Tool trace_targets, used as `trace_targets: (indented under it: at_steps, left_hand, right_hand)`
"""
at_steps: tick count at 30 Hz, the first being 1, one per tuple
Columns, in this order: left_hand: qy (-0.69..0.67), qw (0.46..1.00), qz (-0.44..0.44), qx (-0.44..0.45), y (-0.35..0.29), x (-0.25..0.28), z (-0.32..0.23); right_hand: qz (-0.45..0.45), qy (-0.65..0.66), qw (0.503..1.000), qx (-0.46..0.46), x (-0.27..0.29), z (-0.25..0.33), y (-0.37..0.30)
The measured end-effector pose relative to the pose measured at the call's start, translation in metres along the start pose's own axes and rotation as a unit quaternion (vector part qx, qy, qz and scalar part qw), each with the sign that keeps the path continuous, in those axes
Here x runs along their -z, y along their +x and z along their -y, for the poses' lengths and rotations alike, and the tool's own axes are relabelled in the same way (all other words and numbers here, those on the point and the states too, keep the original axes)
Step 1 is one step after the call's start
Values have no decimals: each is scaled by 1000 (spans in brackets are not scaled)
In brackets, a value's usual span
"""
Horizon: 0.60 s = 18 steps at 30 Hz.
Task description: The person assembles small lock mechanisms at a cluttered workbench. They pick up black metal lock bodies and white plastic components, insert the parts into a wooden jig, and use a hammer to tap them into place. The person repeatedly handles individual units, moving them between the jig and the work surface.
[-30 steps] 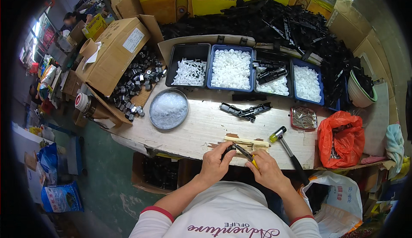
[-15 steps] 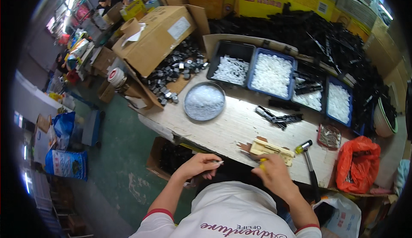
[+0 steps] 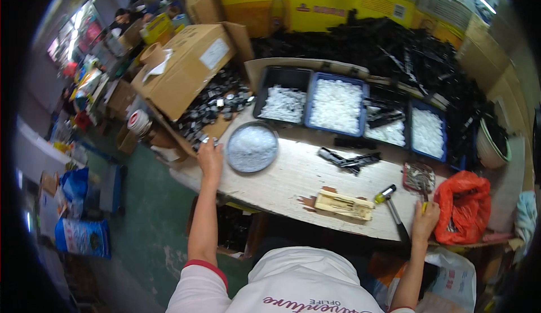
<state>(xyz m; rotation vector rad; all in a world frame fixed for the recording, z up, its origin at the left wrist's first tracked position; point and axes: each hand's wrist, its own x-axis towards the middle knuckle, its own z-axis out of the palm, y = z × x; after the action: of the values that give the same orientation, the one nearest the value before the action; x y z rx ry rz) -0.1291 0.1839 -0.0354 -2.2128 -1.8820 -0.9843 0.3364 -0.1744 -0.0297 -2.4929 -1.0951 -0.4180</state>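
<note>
The left hand [image 3: 209, 156] is stretched out to the left edge of the wooden surface [image 3: 293, 177], where its fingers are closed around a small dark metal part [image 3: 206, 140] at the near edge of a heap of such parts [image 3: 217, 105]. That heap is spilled below an open cardboard box [image 3: 189, 65]. Just beside the hand, to its right, a round metal dish [image 3: 252, 146] of pale granules is set.

The right hand [image 3: 425, 220] is rested at the near right edge of the surface, its fingers curled around a thin yellow-tipped tool [image 3: 424, 205]; how tightly it is gripped cannot be told. A hammer [image 3: 393, 211] is laid just left of it, and a pale wooden block [image 3: 344, 205] further left. An orange bag [image 3: 464, 207] is seen to the right. 4 trays [image 3: 336, 107] of white and black pieces are lined along the far side.
</note>
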Motion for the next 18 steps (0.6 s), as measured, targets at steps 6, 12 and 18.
trace_targets:
  at_steps: [6, 12, 18]
  left_hand:
    - [-16, 1000, -7, -24, 0, -8, 0]
    - [-36, 998, 39, -37, -13, 10, 15]
    - [-217, 960, 55, 169, -30, 32, 9]
  right_hand:
    - [-90, 21, 995, 41, 24, 44, 18]
    - [34, 160, 964, 210, -5, 106, 37]
    - [85, 170, 922, 338, -34, 191, 53]
